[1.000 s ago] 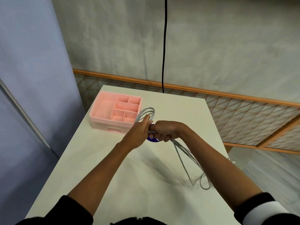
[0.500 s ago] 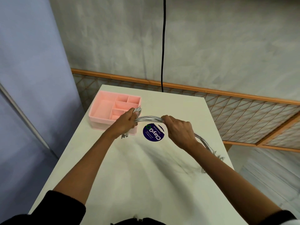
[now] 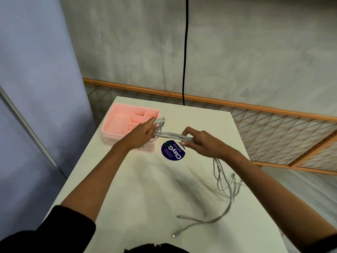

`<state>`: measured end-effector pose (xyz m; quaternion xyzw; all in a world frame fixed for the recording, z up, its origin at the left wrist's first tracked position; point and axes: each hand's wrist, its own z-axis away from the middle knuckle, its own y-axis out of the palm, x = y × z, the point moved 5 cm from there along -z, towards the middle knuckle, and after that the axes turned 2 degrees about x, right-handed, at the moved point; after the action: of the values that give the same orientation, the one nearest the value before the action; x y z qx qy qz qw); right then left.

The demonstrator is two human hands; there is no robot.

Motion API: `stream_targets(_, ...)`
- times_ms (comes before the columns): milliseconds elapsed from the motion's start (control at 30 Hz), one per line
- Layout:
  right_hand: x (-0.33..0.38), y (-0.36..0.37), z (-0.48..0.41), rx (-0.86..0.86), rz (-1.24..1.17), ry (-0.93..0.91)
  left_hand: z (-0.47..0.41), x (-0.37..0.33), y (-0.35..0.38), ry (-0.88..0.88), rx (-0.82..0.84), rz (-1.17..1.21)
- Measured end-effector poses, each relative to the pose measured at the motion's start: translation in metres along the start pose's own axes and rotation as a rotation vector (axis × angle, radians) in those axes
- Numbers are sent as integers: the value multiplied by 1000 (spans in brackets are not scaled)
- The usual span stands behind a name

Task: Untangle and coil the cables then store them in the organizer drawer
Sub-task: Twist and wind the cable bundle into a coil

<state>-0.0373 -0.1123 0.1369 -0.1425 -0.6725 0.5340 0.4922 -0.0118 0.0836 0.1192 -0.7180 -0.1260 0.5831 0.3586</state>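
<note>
Stretching the grey cables (image 3: 171, 136) into one straight bundle, up off the table (image 3: 138, 194), right beside the pink organizer (image 3: 109, 133). Gripping the looped end with the left hand (image 3: 144, 135), fingers curled tight round the strands, probably anchoring it so the loops aren't slipping. Pinching the other side with the right hand (image 3: 205, 144), thumb under and fingers wrapped over, likely combing the slack out. Letting the rest trail down past the right wrist onto the white tabletop, loose plug end (image 3: 174, 235) lying near the front edge. Working right above a round dark blue sticker (image 3: 173, 153). Standing in a corner: grey wall with a black cord (image 3: 185, 61) hanging down, wooden lattice screen (image 3: 273, 128) behind, bluish panel (image 3: 36, 79) on the left.
</note>
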Motion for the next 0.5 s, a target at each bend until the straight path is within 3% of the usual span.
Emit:
stream_targets(100,4,5,4,-197,389,-103,3,4,2,-36,79,110)
stream_targets(200,5,2,7,-324,495,-86,5,8,5,-62,150,221)
stream_targets(300,6,0,2,-233,321,-11,5,6,6,-59,155,260)
stream_targets(400,2,-4,-2,-122,-25,107,5,5,9,-56,162,277)
stream_targets(500,6,-17,-3,-60,-46,119,7,6,12,-87,199,337)
